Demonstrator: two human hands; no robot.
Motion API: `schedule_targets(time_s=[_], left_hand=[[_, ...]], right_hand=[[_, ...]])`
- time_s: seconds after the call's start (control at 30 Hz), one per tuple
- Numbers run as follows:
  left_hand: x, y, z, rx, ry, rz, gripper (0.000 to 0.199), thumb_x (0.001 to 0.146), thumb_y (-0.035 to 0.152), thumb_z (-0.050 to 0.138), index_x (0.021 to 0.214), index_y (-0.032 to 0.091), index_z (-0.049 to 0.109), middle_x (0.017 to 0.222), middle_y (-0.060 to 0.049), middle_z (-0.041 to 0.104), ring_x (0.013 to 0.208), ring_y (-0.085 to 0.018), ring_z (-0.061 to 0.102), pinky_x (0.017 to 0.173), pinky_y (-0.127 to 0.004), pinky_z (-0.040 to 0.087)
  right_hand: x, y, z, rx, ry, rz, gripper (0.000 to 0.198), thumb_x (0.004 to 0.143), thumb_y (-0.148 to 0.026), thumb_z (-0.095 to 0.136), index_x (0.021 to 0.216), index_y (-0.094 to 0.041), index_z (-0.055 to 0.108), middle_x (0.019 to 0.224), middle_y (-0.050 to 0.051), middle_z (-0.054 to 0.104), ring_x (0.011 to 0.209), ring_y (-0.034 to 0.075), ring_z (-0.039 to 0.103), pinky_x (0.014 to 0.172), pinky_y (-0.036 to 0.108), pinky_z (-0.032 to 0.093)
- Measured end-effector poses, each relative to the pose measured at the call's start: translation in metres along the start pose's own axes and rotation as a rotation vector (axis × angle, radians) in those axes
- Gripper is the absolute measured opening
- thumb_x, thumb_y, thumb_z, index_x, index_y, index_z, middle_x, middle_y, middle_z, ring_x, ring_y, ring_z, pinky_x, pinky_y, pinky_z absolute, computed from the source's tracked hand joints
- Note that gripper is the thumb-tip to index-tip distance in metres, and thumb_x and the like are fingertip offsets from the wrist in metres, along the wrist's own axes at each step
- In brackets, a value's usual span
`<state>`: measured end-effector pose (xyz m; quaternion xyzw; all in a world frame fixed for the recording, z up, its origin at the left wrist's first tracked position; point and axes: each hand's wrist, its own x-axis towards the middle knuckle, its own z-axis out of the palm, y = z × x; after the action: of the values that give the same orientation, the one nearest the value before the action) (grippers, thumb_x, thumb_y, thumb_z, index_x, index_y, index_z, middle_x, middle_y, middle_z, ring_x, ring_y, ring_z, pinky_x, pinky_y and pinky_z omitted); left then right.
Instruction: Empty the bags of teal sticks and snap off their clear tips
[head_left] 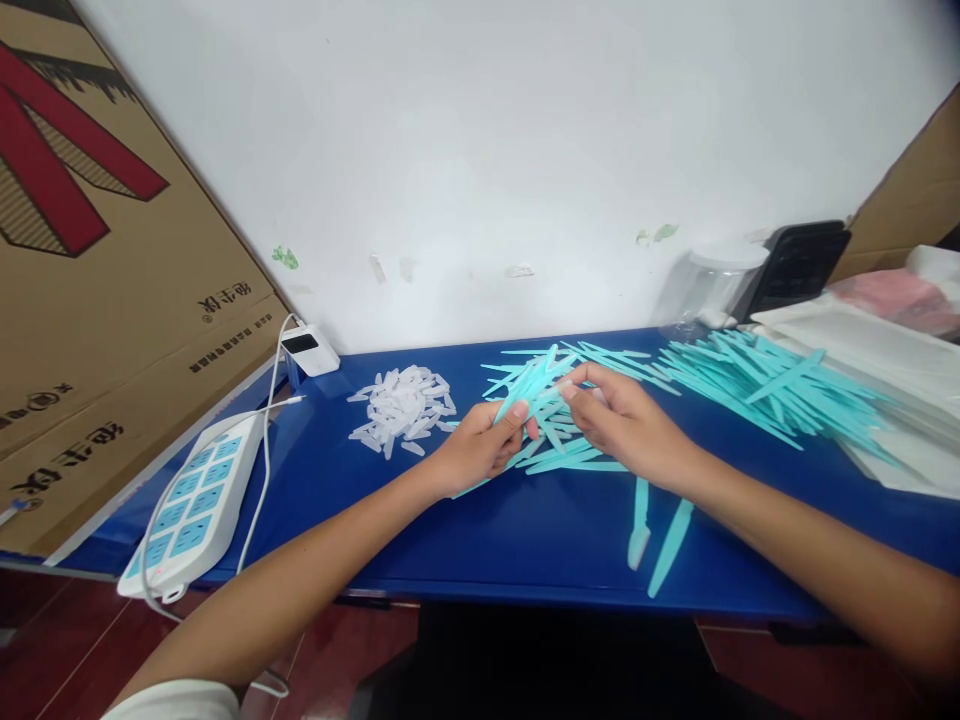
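Note:
My left hand (487, 445) is closed around a small bunch of turquoise eyebrow razors (534, 376), their ends fanning out past the thumb. Close beside it, my right hand (616, 412) is pinched near the bunch's upper ends. A whitish bit shows by its fingers, too small to name. Under and behind both hands lies a loose heap of the same razors (577, 455). Small white blade caps (405, 405) form a pile to the left. Two single pieces lie below my right wrist: a razor with a pale capped end (640, 530) and a plain turquoise one (670, 548).
A larger stack of turquoise razors (772, 385) lies at right, beside white trays or bags (907, 400). Behind stand a clear jar (712, 285) and a black object (799, 265). A power strip (199, 500), cable and white device (311, 348) occupy the blue table's left.

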<state>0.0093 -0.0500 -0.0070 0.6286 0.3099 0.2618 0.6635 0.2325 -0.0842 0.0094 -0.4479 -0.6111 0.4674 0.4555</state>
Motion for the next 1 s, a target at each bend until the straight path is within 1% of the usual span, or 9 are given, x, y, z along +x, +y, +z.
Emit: schedule_targets(time_s=[0.17,0.27,0.4,0.47,0.6,0.7,0.87,0.93,1.0], left_hand=[[0.002,-0.001,0.000,0.084,0.080,0.062,0.051,0.104,0.066,0.052,0.095,0.017,0.062,0.058,0.009,0.034,0.045,-0.006,0.024,0.042,-0.019,0.023],[0.002,-0.003,-0.003,0.125,0.115,0.096,0.051,0.104,0.066,0.052,0.093,0.017,0.062,0.058,0.008,0.035,0.045,-0.006,0.024,0.042,-0.020,0.022],[0.004,-0.003,-0.011,0.156,0.200,0.109,0.052,0.102,0.067,0.053,0.091,0.017,0.061,0.060,0.007,0.037,0.045,-0.005,0.024,0.042,-0.021,0.021],[0.005,-0.002,-0.016,0.131,0.235,0.104,0.051,0.102,0.067,0.054,0.095,0.018,0.061,0.060,0.007,0.039,0.045,-0.006,0.025,0.041,-0.021,0.021],[0.008,-0.001,-0.024,0.052,0.247,0.111,0.048,0.099,0.065,0.061,0.109,0.018,0.060,0.067,0.007,0.042,0.046,-0.006,0.024,0.041,-0.020,0.021],[0.008,0.001,-0.023,-0.019,0.241,0.098,0.045,0.098,0.063,0.063,0.106,0.020,0.057,0.069,0.007,0.040,0.047,-0.005,0.024,0.042,-0.018,0.020],[0.005,0.015,-0.023,-0.149,0.257,0.072,0.034,0.098,0.052,0.063,0.089,0.022,0.049,0.064,0.009,0.031,0.045,-0.006,0.020,0.040,-0.017,0.015],[0.004,0.023,-0.030,-0.180,0.286,0.113,0.041,0.096,0.056,0.063,0.083,0.022,0.044,0.062,0.009,0.028,0.044,-0.005,0.017,0.039,-0.017,0.013],[0.003,0.030,-0.042,-0.190,0.353,0.171,0.053,0.094,0.069,0.061,0.078,0.023,0.040,0.059,0.010,0.025,0.042,-0.005,0.015,0.038,-0.017,0.011]], right_hand=[[0.002,0.002,0.000,0.102,0.072,0.060,0.036,0.097,-0.058,0.066,0.097,-0.024,0.055,0.059,-0.010,0.035,0.045,0.006,0.024,0.042,0.022,0.016],[0.005,-0.002,-0.005,0.161,0.140,0.067,0.028,0.097,-0.050,0.066,0.097,-0.024,0.055,0.058,-0.010,0.033,0.044,0.006,0.021,0.042,0.022,0.015],[0.014,-0.013,-0.028,0.263,0.376,0.004,0.010,0.090,-0.027,0.065,0.090,-0.025,0.055,0.055,-0.009,0.034,0.044,0.007,0.021,0.042,0.023,0.015],[0.018,-0.019,-0.046,0.325,0.429,0.004,0.013,0.086,-0.023,0.062,0.081,-0.024,0.051,0.056,-0.007,0.032,0.045,0.008,0.019,0.041,0.024,0.013],[0.023,-0.020,-0.071,0.489,0.277,0.162,0.017,0.082,-0.023,0.056,0.071,-0.023,0.042,0.059,-0.006,0.025,0.048,0.009,0.011,0.040,0.026,0.007],[0.024,-0.011,-0.070,0.440,0.141,0.237,0.015,0.082,-0.027,0.052,0.072,-0.023,0.041,0.061,-0.006,0.023,0.048,0.009,0.009,0.041,0.027,0.007],[0.025,0.005,-0.046,-0.117,-0.022,0.160,0.026,0.093,-0.034,0.042,0.070,-0.024,0.034,0.062,-0.005,0.028,0.050,0.011,0.019,0.046,0.028,0.018],[0.027,0.007,-0.033,-0.226,-0.054,0.120,0.029,0.096,-0.035,0.046,0.071,-0.023,0.038,0.063,-0.004,0.033,0.053,0.011,0.026,0.050,0.028,0.023],[0.032,0.004,-0.017,-0.422,-0.129,0.029,0.031,0.101,-0.038,0.047,0.074,-0.022,0.043,0.067,-0.002,0.043,0.058,0.013,0.035,0.055,0.028,0.027]])
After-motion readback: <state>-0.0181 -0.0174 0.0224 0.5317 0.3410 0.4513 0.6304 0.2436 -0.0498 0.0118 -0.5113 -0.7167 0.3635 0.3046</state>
